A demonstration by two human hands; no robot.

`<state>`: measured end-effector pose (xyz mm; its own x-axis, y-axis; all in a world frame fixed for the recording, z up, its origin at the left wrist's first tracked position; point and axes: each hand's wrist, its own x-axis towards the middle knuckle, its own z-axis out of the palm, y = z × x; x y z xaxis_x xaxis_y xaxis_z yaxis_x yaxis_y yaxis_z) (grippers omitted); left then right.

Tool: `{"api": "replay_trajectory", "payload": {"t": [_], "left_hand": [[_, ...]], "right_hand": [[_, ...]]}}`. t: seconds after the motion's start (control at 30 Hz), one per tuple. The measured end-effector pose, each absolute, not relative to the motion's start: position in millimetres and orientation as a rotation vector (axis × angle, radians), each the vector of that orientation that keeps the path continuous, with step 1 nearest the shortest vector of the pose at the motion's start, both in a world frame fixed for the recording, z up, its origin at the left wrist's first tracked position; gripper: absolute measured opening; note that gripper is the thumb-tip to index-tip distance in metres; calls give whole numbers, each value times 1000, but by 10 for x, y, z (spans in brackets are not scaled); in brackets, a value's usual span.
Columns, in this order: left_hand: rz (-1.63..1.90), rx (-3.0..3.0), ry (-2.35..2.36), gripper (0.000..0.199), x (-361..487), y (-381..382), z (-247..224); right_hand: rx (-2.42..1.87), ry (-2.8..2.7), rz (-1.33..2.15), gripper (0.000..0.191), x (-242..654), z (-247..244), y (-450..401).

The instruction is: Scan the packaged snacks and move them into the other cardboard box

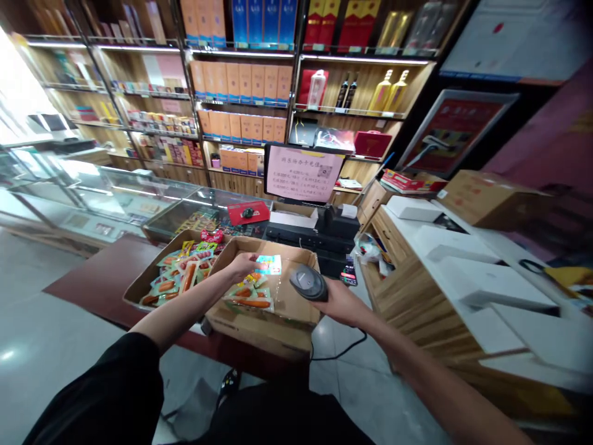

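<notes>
Over the right-hand cardboard box (259, 337), my left hand (244, 266) pinches a small blue-and-white snack packet (269, 264). My right hand (340, 301) is wrapped round a dark grey barcode scanner (308, 283), whose head points left toward the packet. A black cable (343, 353) hangs below that hand. Several wrapped sausages (252, 301) lie in the left part of this box. Beside it, the left-hand cardboard box (134, 290) is filled with sausages and colourful snack packets (188, 272).
Behind the boxes stand a monitor (301, 176) with a pink notice, a black cash drawer (306, 236) and a phone (348, 272). A glass display counter (157, 191) runs left. White boxes (491, 287) cover the right counter. Stocked shelves (241, 105) line the back wall.
</notes>
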<state>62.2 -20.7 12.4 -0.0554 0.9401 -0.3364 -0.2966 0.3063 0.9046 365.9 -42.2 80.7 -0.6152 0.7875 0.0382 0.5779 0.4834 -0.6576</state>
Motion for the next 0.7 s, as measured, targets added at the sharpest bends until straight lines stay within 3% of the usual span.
{"api": "replay_trajectory", "payload": {"t": [0.4,0.7], "left_hand": [[1231,714,1276,35,579,-518,189],[1463,649,1395,39,-553,-789,347]], "right_hand": [[-1014,-2473,891,47,3610,895,-491],[-992,-2478,898,49,3278,904,-364]]}}
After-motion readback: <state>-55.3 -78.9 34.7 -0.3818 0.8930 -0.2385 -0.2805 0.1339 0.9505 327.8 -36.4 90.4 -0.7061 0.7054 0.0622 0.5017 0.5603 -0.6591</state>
